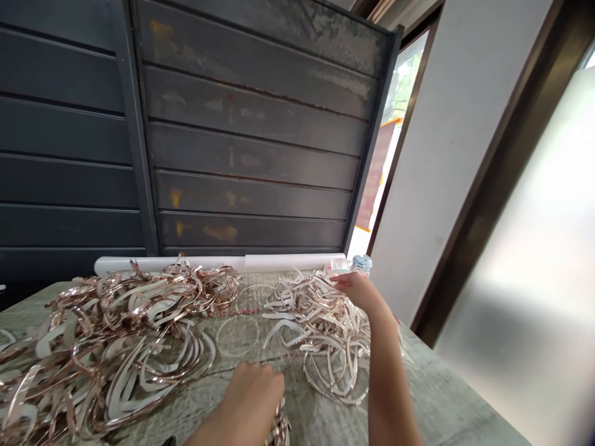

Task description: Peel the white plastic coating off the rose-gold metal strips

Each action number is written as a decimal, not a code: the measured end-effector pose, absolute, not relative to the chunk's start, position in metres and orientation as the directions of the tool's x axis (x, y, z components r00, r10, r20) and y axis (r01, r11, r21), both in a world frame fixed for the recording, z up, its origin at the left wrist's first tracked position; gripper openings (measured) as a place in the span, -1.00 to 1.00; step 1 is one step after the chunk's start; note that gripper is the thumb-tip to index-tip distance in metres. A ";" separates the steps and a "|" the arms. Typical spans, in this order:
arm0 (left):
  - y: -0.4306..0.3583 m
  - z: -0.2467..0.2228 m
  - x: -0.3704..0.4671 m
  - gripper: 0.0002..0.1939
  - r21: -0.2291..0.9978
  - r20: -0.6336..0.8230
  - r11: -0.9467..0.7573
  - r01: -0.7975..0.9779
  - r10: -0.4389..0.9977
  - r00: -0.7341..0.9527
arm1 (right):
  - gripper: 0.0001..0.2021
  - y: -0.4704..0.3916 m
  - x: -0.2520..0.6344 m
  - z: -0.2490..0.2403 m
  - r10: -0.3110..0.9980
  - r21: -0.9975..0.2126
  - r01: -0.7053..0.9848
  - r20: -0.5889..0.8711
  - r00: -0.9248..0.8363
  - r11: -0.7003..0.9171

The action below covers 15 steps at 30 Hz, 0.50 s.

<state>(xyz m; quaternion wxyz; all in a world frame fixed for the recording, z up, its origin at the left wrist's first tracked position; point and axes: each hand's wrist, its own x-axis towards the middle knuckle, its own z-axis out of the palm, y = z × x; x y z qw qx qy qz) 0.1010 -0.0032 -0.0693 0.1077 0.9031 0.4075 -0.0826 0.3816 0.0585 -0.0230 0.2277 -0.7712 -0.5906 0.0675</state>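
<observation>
My left hand (255, 391) is closed, low over the table near its front. A small bunch of shiny copper-coloured strips (279, 427) hangs out below its fingers; the hand hides the rest of it. My right hand (357, 288) reaches to the far side of the right-hand pile of strips (320, 316). Its fingers point left, slightly apart and low over the strips; I see nothing held in them. These strips are thin and curled, white on one face and metallic rose-copper on the other. On the left lies a bigger pile of strips (125, 334) of the same kind.
The table (237, 337) has a grey wood-grain top with circles and reddish marks drawn on it. A long white roll (209, 264) lies along its back edge. Beside the roll are a tissue pack (339, 265) and a bluish clear container (361, 264). A dark slatted panel (255, 136) stands behind.
</observation>
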 end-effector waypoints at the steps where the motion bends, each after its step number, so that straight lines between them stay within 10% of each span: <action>1: -0.004 -0.070 0.101 -0.73 0.124 -0.234 -0.648 0.751 0.717 0.657 | -0.73 0.062 0.381 -0.025 0.946 -0.418 0.884 0.142 0.290 -0.208; 7: -0.004 -0.080 0.090 -0.71 0.144 -0.170 -0.670 0.728 0.708 0.685 | -0.71 0.083 0.368 -0.040 0.961 -0.335 0.906 0.001 0.276 -0.260; 15: 0.007 -0.115 0.046 -0.77 0.542 0.058 -0.624 0.563 0.696 0.716 | -0.70 0.093 0.362 -0.049 0.964 -0.259 0.929 -0.052 0.259 -0.264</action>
